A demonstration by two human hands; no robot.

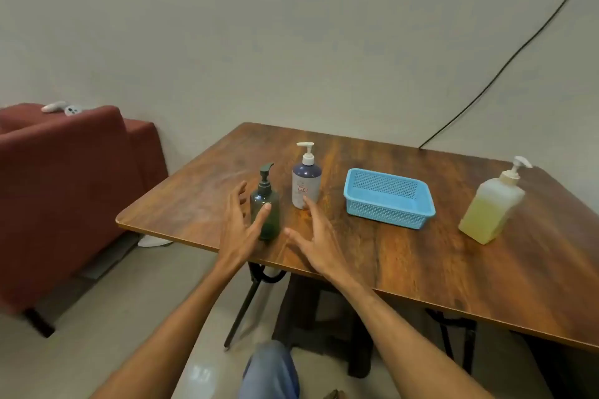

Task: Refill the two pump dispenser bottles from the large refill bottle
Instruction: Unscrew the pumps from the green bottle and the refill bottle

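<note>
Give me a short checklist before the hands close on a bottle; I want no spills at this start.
1. Left hand free to grasp: ok, open, fingers spread beside the dark green pump bottle.
2. Right hand free: ok, open, holding nothing.
3. Both dispensers upright: ok, the green one and the blue-grey pump bottle stand on the table.
4. Pump heads removed for filling: not ok, both still on.
5. Large refill bottle has liquid: ok, yellowish fill shows through; it stands far to the right, pump on.
6. Fill level in the two dispensers: cannot tell.
</note>
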